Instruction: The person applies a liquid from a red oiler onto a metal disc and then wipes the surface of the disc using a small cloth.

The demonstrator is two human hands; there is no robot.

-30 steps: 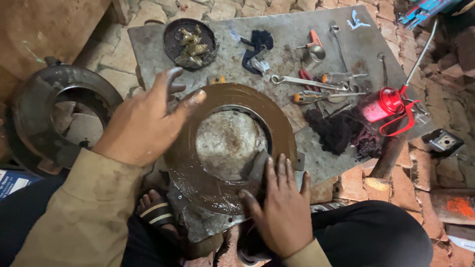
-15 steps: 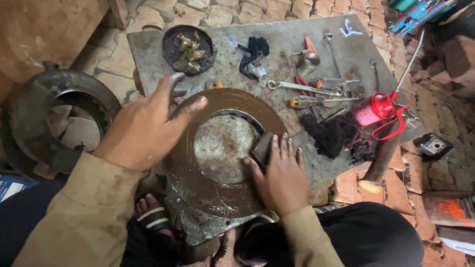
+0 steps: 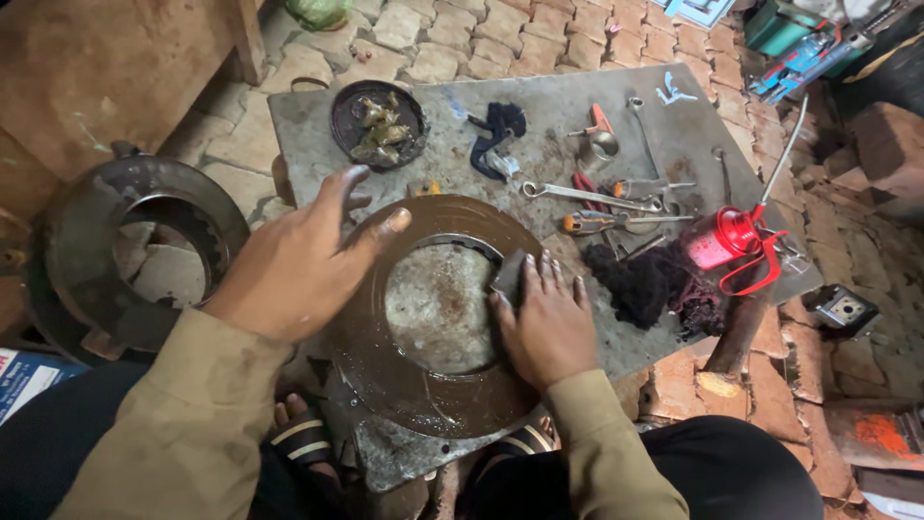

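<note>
Head view shows your right hand [image 3: 547,323] has slid from the near edge of the rusty metal ring [image 3: 385,380] up to its right side. It now presses a small dark rubbing block [image 3: 509,276] flat against the ring's inner edge, fingers stretched out over it. So the rubbing has moved on to a new part of the ring. Your left hand [image 3: 306,260] has stayed spread wide open on the ring's left side, holding it down and gripping nothing. The ring lies flat on the grey metal plate [image 3: 558,135], just in front of you.

To the far left, by your left arm, a blue and white printed pack [image 3: 27,374] peeks in. Far right, a red oil can [image 3: 724,239] stands past the dark rag [image 3: 643,281]. An orange paint mark [image 3: 878,430] sits on a brick, near right.
</note>
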